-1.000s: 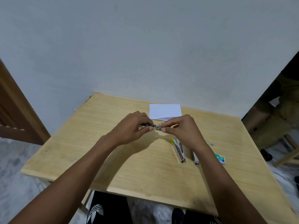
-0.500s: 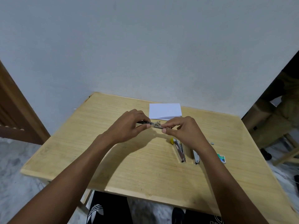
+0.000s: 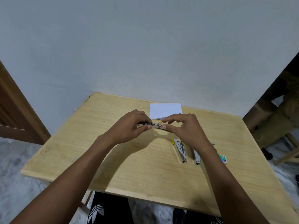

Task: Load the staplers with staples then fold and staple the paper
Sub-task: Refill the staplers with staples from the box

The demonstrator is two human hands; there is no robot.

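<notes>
Moved: right hand (image 3: 186,128) has lifted its forefinger off the stapler (image 3: 152,124); thumb still touches.
Left hand (image 3: 129,126): pinching the stapler above table (image 3: 113,159) centre.
Doing it well: I'd keep the magazine level, seating staples squarely.
Materials: slim chrome staplers (image 3: 181,150) at 4 o'clock; folded white paper (image 3: 165,109) at 12; grained wood.
</notes>
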